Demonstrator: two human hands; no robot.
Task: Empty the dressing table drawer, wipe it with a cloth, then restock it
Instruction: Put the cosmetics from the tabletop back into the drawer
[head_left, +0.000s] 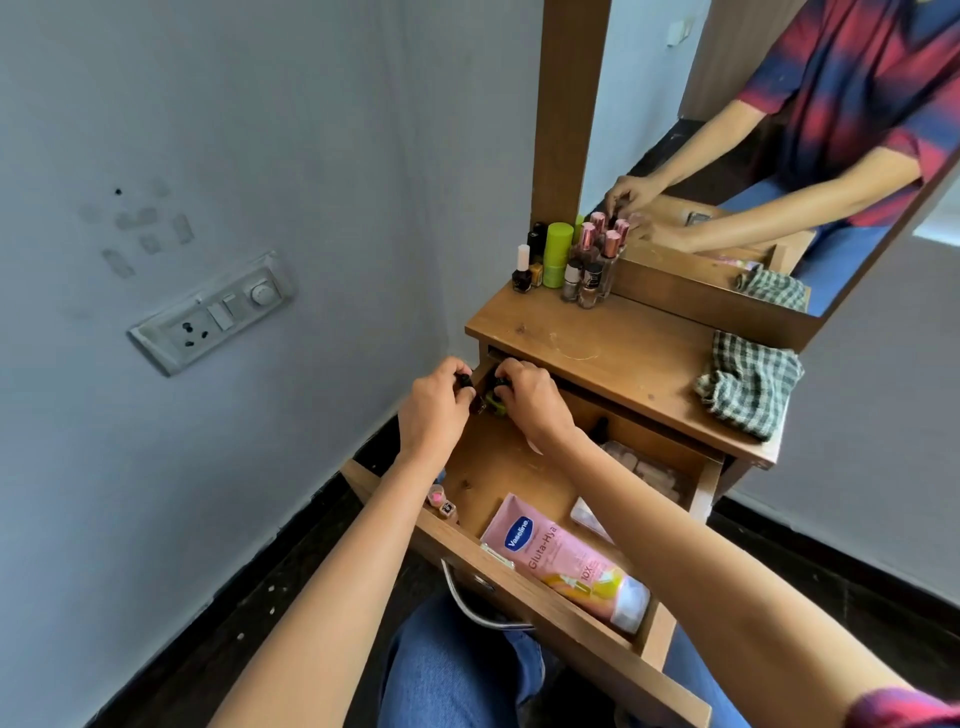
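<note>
Since the drawer (582, 634), pulled out over the person's knees, holds several things, I judge that the emptying step is in hand and the wiping is not begun. Nearest in it lies a pink lotion tube (563, 558) along the front wall, with some tiny bottles (441, 501) in the left front corner and a flat white packet (589, 517) beside the right forearm. Further in, a clear case (644, 467) rests against the right wall. At the far left corner both hands work: the left hand (434, 410) has its fingers curled around a small dark-capped bottle (464, 382), and the right hand (530, 400) pinches another small thing (496, 402), dark and green. The next move probably calls for lifting these out from under the edge of the counter (597, 343), which overhangs that corner, and standing them on it. There, the nail polish bottles (582, 260) already crowd the back left by the mirror (779, 156), so room is tight, while the checked cloth (748, 384) lies crumpled on the right end, untouched.
</note>
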